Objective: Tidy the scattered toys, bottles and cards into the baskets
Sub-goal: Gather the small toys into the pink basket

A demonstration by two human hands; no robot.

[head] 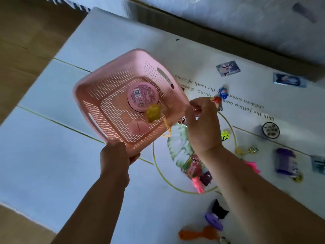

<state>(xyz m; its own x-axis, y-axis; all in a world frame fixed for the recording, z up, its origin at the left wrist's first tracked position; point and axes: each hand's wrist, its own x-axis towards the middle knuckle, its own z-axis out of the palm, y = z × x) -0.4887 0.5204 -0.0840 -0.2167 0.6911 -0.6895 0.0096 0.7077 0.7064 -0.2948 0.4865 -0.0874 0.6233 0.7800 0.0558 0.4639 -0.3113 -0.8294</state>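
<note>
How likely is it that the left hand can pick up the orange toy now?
Probably not yet: the left hand grips the rim of the pink basket, holding it tilted. The mat between it and the orange toy looks free, so it could likely reach after releasing the basket.

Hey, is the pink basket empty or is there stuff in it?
Not empty: the pink basket holds a round pink tub, a yellow toy and a pink piece.

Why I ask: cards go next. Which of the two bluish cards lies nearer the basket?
The left card, just beyond the far side of the basket; the other card lies much further right.
</note>
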